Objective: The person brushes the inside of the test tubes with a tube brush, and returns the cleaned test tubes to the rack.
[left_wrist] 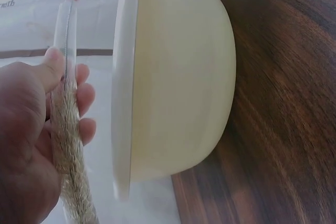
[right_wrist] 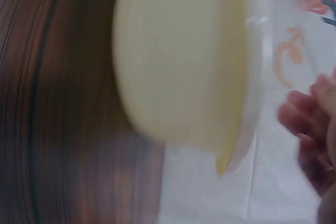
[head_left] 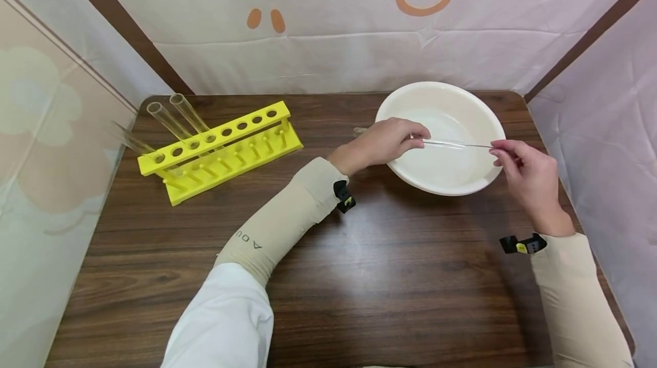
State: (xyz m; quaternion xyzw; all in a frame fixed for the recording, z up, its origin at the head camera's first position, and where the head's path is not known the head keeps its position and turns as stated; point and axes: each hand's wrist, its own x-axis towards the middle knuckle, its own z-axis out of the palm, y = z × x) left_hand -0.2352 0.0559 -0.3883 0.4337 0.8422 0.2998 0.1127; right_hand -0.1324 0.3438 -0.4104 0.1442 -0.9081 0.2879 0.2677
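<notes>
The left hand (head_left: 387, 141) grips a glass test tube (head_left: 447, 145) by the barrel, its open end over the white basin (head_left: 446, 190) near the far right corner of the table (head_left: 359, 288), while the right hand (head_left: 531, 177) pinches the wire handle (head_left: 479, 146) of a bristle brush (left_wrist: 74, 171) inside it. The tube looks light, rigid and fragile, perhaps slippery if wet, so I'd hold it gently mid-barrel and pinch the thin wire near its end.

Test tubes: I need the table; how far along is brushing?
Done: brush inside one test tube. In hand: left hand grips it over the basin; right hand pinches the wire. Remaining: probably withdrawing the brush; whether three tubes in the rack are brushed isn't visible.
</notes>
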